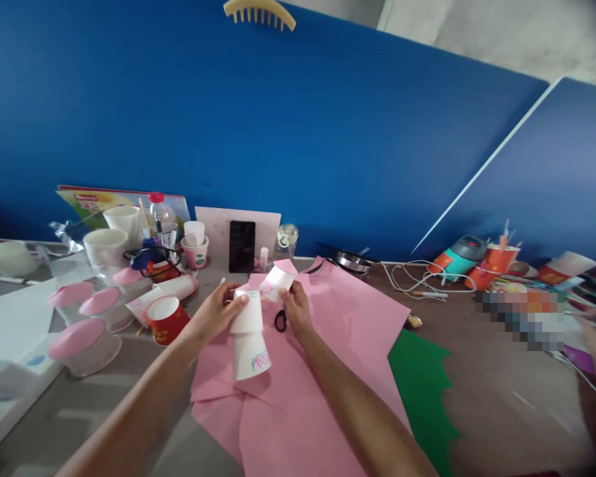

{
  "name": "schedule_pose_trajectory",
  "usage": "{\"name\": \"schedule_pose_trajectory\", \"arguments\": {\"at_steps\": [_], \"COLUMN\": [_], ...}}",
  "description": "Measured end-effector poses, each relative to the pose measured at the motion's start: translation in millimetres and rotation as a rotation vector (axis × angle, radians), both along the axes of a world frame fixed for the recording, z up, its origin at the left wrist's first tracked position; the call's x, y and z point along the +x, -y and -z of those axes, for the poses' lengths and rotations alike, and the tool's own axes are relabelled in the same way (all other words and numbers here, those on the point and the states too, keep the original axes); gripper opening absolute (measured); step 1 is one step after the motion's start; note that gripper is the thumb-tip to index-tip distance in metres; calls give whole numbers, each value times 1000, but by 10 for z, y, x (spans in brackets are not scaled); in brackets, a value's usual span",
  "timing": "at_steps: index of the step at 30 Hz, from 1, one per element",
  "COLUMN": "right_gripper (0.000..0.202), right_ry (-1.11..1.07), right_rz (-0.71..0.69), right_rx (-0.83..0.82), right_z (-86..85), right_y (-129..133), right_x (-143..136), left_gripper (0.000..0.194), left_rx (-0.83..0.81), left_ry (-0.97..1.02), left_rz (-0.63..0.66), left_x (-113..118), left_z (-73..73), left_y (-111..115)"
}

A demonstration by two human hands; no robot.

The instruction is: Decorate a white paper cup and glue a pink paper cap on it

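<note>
A person's left hand is closed on two joined white paper cups with coloured scribbles, and the right hand pinches a smaller white cup piece just beside them. Both are held above pink paper, near black-handled scissors; a red cup stands to the left on the grey table.

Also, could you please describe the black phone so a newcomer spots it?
Find the blue partition, then the pale pink board at its foot. The black rectangular phone stands upright before that board, darker and flatter than the pink paper cup nearby.
</note>
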State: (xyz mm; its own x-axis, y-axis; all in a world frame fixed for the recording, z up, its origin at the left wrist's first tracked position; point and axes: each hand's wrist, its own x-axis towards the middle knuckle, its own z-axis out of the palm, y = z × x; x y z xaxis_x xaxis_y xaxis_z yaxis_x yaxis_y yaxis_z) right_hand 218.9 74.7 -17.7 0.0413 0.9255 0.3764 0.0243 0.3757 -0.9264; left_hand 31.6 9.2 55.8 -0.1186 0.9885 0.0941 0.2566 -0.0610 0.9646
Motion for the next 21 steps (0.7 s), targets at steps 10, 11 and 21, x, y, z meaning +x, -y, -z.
{"name": "schedule_pose_trajectory", "arguments": {"at_steps": [10,11,21], "right_gripper": [35,35,34], "right_ry": [-213,-226,-334], "right_rz": [-130,-137,-227], "right_rx": [-129,-135,-148], "right_z": [17,15,7], "right_y": [-65,-68,-61], "right_x": [17,25,17], "left_gripper": [64,63,61], "left_rx": [-45,-38,3], "left_ry": [-10,-15,6], "left_rz": [-19,-16,33], "left_x": [-60,-64,-157], "left_z": [262,288,340], "left_y": [-119,-122,-100]}}
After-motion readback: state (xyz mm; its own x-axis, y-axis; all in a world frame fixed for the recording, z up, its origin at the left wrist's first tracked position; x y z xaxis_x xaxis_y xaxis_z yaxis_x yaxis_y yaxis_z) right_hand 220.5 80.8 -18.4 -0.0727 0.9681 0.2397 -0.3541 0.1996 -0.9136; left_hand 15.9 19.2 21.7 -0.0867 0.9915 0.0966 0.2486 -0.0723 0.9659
